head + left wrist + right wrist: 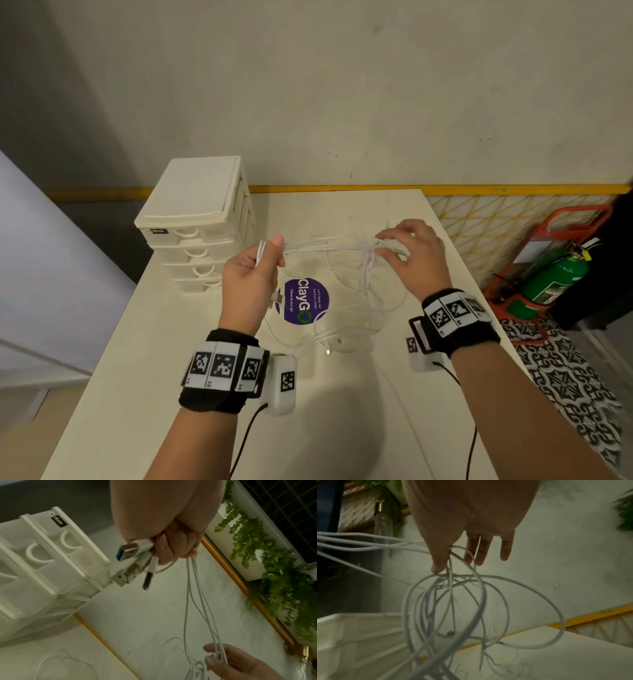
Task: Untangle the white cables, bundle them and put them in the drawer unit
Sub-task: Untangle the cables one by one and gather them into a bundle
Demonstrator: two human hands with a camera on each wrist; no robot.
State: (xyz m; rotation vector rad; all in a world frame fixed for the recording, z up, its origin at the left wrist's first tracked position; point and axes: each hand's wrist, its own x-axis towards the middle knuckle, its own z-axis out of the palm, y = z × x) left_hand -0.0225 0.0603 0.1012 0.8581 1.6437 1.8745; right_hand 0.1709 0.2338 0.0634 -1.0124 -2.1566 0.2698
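1. The left hand (251, 274), left of centre in the head view, is fisted, thumb up, round the white cables (329, 246).
2. The right hand (416, 257), right of centre, pinches them, other fingers spread.

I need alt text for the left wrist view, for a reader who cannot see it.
A left hand grips several white cables near their USB plugs, which stick out beside a white drawer unit. The cables run down to the right hand, above a white table.
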